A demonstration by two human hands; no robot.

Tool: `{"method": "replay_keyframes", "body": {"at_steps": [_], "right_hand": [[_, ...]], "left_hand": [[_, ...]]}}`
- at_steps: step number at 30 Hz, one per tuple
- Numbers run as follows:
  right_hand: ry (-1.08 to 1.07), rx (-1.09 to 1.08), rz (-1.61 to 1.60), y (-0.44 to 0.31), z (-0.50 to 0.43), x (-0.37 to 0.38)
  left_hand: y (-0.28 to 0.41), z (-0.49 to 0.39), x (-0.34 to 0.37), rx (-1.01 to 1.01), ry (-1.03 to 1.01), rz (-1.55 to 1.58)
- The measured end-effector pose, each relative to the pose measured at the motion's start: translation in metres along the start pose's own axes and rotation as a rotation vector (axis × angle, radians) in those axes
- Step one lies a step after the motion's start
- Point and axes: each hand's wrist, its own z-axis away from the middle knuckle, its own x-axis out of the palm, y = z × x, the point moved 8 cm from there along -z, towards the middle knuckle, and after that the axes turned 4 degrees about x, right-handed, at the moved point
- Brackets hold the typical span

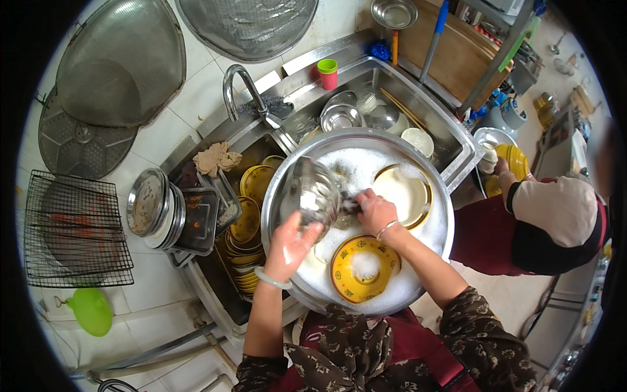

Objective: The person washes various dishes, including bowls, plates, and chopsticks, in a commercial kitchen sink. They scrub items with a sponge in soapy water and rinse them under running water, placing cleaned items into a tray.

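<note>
My left hand [289,245] grips the rim of a shiny metal bowl [313,193], tilted and blurred, above a wide metal basin [443,206] of suds. Against the bowl's right side, my right hand [378,211] has its fingers curled on a dark scouring pad [349,205], partly hidden and blurred. Beside that hand, a cream bowl with a yellow outside [399,196] sits in the foam. Nearer my body is a yellow patterned bowl [362,269] with suds inside.
The basin rests over a double steel sink [455,152] with a curved tap [240,73]. Soiled yellow dishes [245,220] fill the left compartment; metal bowls [340,117] lie in the right. Stacked plates [152,206] stand at the left edge. Another person [534,225] holds yellow bowls at right.
</note>
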Motion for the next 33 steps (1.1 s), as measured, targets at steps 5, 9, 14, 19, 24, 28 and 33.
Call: {"method": "replay_keyframes", "body": {"at_steps": [5, 9, 14, 19, 24, 28, 33], "right_hand": [[-0.092, 0.252, -0.786, 0.042, -0.005, -0.053], [-0.191, 0.095, -1.27, 0.012, 0.001, -0.082], [-0.303, 0.093, -1.483, -0.047, -0.019, -0.033], [-0.316, 0.112, -1.058, -0.096, -0.04, 0.03], [-0.231, -0.015, -0.374, -0.096, -0.039, 0.031], [-0.183, -0.038, 0.257, -0.067, -0.038, 0.017], [0.234, -0.005, 0.225, -0.043, -0.06, -0.027]], "left_hand": [[0.008, 0.017, 0.012, 0.385, -0.029, -0.813], [-0.018, 0.026, 0.014, 0.49, 0.257, -0.92], [-0.129, -0.014, 0.015, -0.218, 0.523, 0.919], [-0.136, -0.068, 0.042, -0.265, 0.099, 1.127], [-0.164, -0.069, 0.036, -0.349, 0.326, 0.961], [-0.152, -0.058, 0.003, -0.24, 0.506, 0.331], [-0.119, -0.052, -0.004, -0.134, 0.338, 0.262]]}}
